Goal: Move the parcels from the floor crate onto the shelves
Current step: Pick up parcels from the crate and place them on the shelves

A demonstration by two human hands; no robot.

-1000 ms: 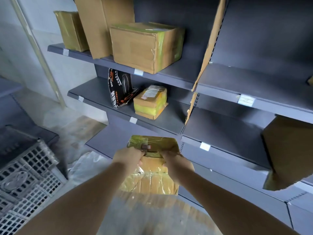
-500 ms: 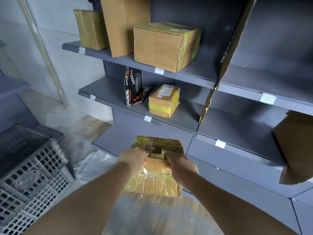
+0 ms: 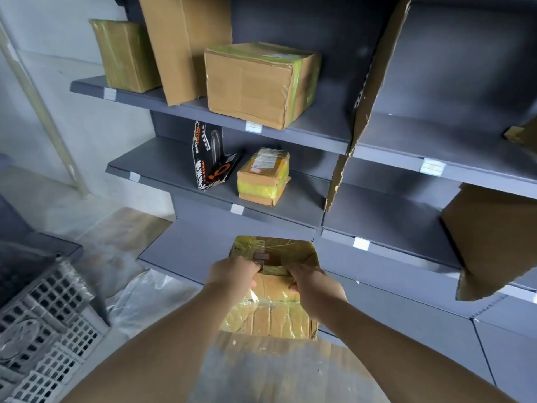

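A cardboard parcel wrapped in yellowish clear tape stands upright in front of the lowest grey shelf. My left hand grips its top edge on the left, and my right hand grips the top edge on the right. The grey plastic floor crate sits at the lower left. Other parcels rest on the shelves: a small yellow-taped box and a black printed bag on the middle shelf, and a large box on the upper shelf.
A tall flat carton and a wrapped parcel stand on the upper shelf. A torn cardboard divider separates the shelf bays. A brown carton overhangs the right bay. Clear plastic sheeting lies on the floor.
The view has shifted left, so the shelves now sit further right and higher. Both hands keep their hold on the parcel's top, and the parcel stays near the lowest shelf.
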